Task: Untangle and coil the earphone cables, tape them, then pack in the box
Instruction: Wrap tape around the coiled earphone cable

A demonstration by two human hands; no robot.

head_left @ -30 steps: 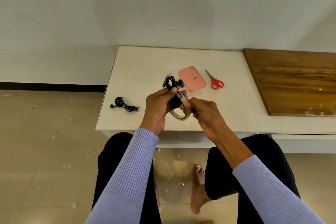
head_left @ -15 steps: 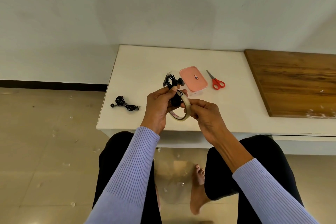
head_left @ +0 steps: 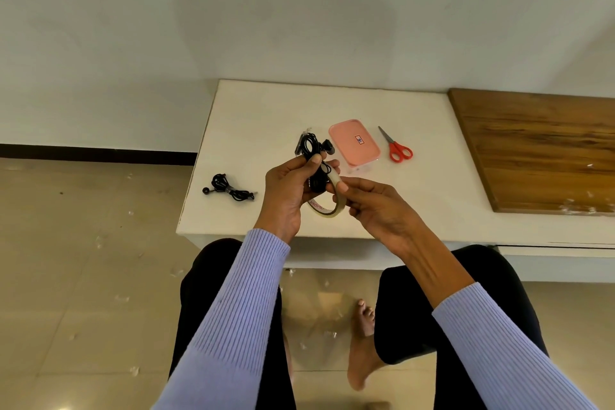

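My left hand (head_left: 289,193) grips a coiled black earphone cable (head_left: 312,150) above the front part of the white table (head_left: 266,116); the coil and an earbud stick up past my fingers. A roll of clear tape (head_left: 327,210) hangs at the same hand, under the cable. My right hand (head_left: 376,206) pinches the top of the roll with thumb and fingertips. A second black earphone (head_left: 229,190), coiled and bundled, lies on the table's left part. The pink box (head_left: 354,142) sits shut on the table beyond my hands.
Red-handled scissors (head_left: 397,147) lie right of the box. A brown wooden board (head_left: 539,150) covers the table's right side. My knees and a bare foot (head_left: 362,343) are under the front edge, with tape scraps on the tiled floor.
My hands and the tape roll have stayed nearly in place. My right thumb and fingers have shifted a little along the top of the roll, closer to the cable.
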